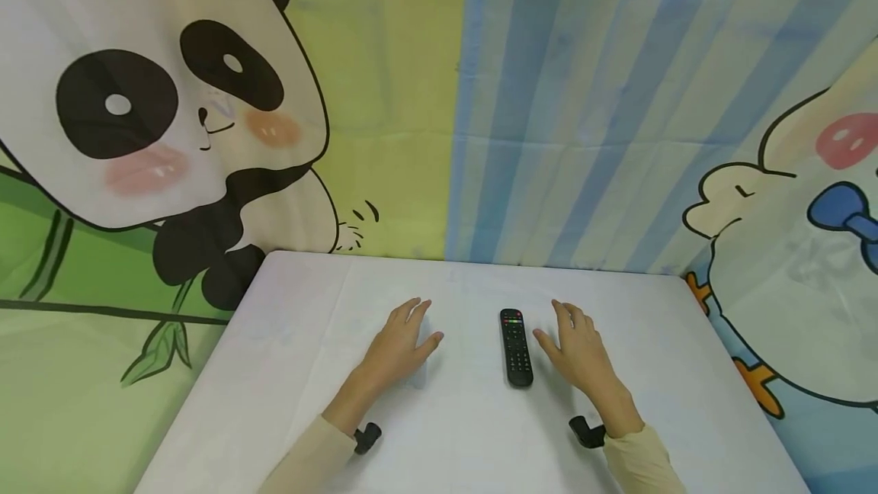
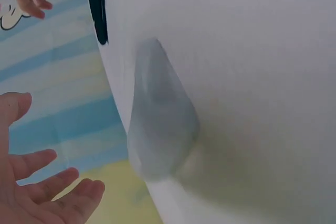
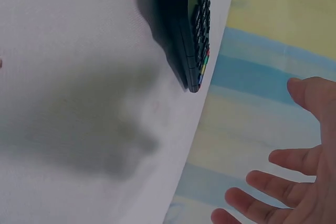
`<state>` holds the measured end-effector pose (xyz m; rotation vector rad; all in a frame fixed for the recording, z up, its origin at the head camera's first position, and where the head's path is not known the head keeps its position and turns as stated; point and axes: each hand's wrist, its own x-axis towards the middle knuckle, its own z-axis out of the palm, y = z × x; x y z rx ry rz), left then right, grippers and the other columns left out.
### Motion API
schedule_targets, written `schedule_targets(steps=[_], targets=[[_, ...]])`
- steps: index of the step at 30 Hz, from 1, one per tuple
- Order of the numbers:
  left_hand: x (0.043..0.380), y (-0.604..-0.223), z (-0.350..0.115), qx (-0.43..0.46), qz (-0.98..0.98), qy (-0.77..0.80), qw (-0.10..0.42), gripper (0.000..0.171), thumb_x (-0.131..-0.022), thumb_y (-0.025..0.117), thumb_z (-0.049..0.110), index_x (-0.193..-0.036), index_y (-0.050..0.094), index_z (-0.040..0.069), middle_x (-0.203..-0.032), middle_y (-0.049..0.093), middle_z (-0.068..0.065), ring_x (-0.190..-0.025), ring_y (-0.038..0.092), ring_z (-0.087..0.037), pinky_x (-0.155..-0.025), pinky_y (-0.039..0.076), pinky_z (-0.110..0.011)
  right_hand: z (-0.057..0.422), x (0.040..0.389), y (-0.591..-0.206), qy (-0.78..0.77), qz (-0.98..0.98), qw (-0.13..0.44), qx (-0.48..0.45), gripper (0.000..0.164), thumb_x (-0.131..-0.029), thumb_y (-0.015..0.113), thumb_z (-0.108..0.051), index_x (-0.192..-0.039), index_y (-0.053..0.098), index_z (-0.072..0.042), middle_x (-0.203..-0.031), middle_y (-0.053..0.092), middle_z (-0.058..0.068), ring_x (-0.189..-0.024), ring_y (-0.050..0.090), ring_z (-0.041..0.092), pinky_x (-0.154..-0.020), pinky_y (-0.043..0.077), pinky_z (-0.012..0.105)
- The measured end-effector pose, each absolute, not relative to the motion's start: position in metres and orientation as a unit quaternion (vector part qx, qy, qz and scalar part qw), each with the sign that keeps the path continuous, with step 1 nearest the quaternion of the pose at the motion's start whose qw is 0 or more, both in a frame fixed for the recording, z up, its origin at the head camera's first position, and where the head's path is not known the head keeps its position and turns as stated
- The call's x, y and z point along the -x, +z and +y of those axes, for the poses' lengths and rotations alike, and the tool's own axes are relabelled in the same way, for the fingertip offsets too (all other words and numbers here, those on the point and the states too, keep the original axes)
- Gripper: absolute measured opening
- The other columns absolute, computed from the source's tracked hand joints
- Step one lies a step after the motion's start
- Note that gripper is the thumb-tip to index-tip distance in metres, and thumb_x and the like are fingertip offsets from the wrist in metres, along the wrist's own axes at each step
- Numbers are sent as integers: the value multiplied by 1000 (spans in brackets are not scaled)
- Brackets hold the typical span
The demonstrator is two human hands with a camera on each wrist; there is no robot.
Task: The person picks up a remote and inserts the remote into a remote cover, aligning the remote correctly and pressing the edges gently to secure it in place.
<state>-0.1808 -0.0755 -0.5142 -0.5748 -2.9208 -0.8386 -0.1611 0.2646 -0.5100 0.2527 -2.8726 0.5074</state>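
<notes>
A black remote control (image 1: 517,348) with many small buttons lies on the white table, beside my right hand (image 1: 581,349). That hand hovers to its right with fingers spread, holding nothing; the right wrist view shows the remote control (image 3: 195,30) apart from the fingertips. Over the table to the left, my left hand (image 1: 398,345) is also spread and holds nothing. Near it is a smooth, pale grey-blue, pear-shaped object (image 2: 160,121), which the head view mostly hides behind the hand. Its exact kind cannot be told.
The white table (image 1: 473,441) ends at a cloth backdrop (image 1: 384,97) with a panda, stripes and a white cartoon figure. A black wrist mount (image 1: 367,438) sits on the left wrist, another black mount (image 1: 587,433) on the right. Shadows of the hands fall on the table.
</notes>
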Motion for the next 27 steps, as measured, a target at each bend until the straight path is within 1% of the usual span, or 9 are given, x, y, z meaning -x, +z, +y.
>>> schedule_targets(steps=[3,8,12,16,18,20,23,26,27], targets=[[185,-519,-60,196,-936,-294,2,68,-100,56,49,-152,39,9,-153,38,-14,-140,37,-33,-104,42,-54,265,163,-511,200,-972,94,-79,70,-100,62,-36,-147,35,9,-138,41,36,-122,43,54,-94,41,66],[194,-528,-36,206,-918,-336,-34,66,-101,57,47,-152,39,9,-150,42,-14,-138,42,-31,-109,38,-46,266,167,-516,246,-964,68,-74,72,-102,59,-36,-147,31,12,-138,37,40,-123,42,56,-96,41,65],[199,-532,-18,205,-906,-366,-57,64,-100,58,44,-150,42,6,-146,46,-16,-134,46,-32,-108,39,-46,267,171,-520,280,-957,38,-59,72,-102,58,-35,-148,30,12,-138,36,40,-122,44,54,-96,42,64],[201,-533,0,197,-893,-397,-80,61,-99,61,39,-146,47,2,-137,53,-17,-119,57,-30,-97,48,-44,267,175,-525,308,-951,9,-35,68,-102,59,-33,-147,32,11,-135,41,37,-109,56,44,-88,49,56],[202,-535,8,190,-884,-417,-93,58,-98,64,35,-143,50,0,-132,58,-17,-109,62,-26,-89,52,-41,266,177,-528,321,-947,2,-25,65,-102,60,-30,-146,35,11,-131,46,35,-99,60,37,-82,51,51],[204,-538,16,182,-874,-438,-106,57,-98,65,34,-141,51,-1,-128,60,-18,-97,65,-20,-83,54,-38,264,179,-530,332,-943,-5,-16,62,-101,61,-28,-144,38,11,-128,50,33,-96,60,35,-80,52,49],[205,-544,25,165,-857,-470,-131,58,-97,67,33,-140,51,-2,-124,61,-18,-78,67,-12,-77,55,-35,261,180,-532,350,-936,-17,-7,60,-101,61,-27,-142,41,12,-125,54,30,-94,61,34,-78,53,47],[205,-550,32,148,-836,-504,-159,58,-96,69,30,-140,50,-3,-122,61,-19,-63,67,-10,-69,57,-32,258,180,-535,376,-926,-34,-1,60,-101,61,-27,-141,42,13,-120,55,29,-84,64,30,-69,55,41],[204,-551,34,142,-830,-512,-168,58,-96,70,29,-140,50,-3,-121,62,-18,-62,68,-11,-66,57,-31,258,180,-536,384,-923,-38,0,59,-101,62,-27,-141,42,13,-118,56,27,-79,64,27,-66,55,39]])
